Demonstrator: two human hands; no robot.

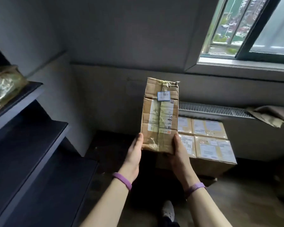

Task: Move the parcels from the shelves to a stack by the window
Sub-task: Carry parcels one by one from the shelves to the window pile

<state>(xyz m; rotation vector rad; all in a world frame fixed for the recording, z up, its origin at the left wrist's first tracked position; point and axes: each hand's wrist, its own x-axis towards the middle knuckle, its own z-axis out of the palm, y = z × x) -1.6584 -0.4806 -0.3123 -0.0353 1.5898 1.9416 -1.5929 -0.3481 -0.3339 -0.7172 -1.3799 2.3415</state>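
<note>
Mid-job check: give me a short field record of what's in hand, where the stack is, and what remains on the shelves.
held: taped cardboard parcel, upright, in the air
left hand: grips the parcel's lower left edge
right hand: grips its lower right edge
stack: labelled boxes on the floor under the window, in front of the radiator
shelf: one wrapped parcel on the upper level, far left
other: cloth draped over the radiator's right end

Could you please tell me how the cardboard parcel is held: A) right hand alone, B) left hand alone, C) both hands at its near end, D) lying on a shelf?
C: the left hand and right hand each grip one side of the cardboard parcel.
</note>
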